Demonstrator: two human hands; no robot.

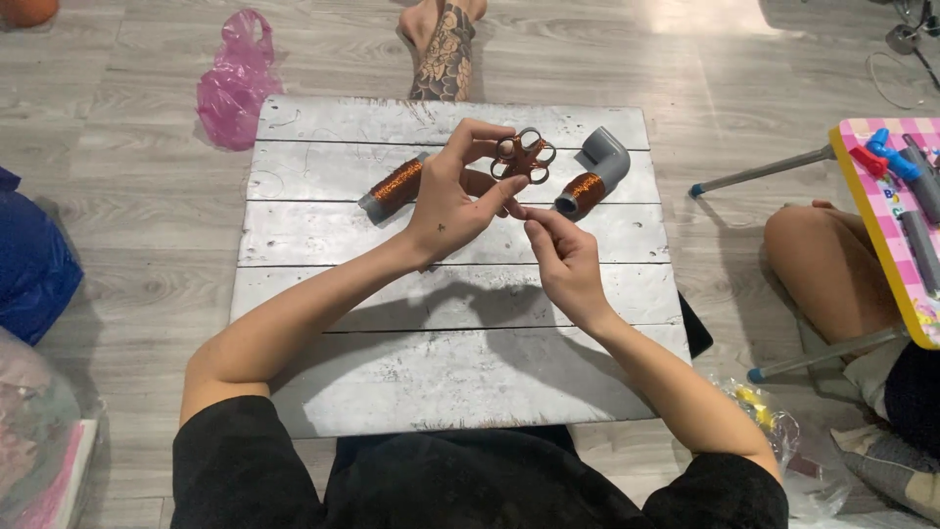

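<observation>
My left hand (455,196) holds up a small flower-shaped piece of looped copper wire (524,157) above a white plank board (450,323). Just below it, my right hand (563,260) is pinched on a fine wire strand that is too thin to see clearly. A grey tube wound with copper wire (394,187) lies on the board left of my left hand. To the right of the wire flower lies a grey elbow pipe (599,167), also wound with copper wire.
A tattooed foot (446,49) of another person rests beyond the board's far edge. A pink plastic bag (237,83) lies on the floor at far left. A pink checked folding table (896,225) with toy pipes stands at right, a person's knee (827,269) beside it.
</observation>
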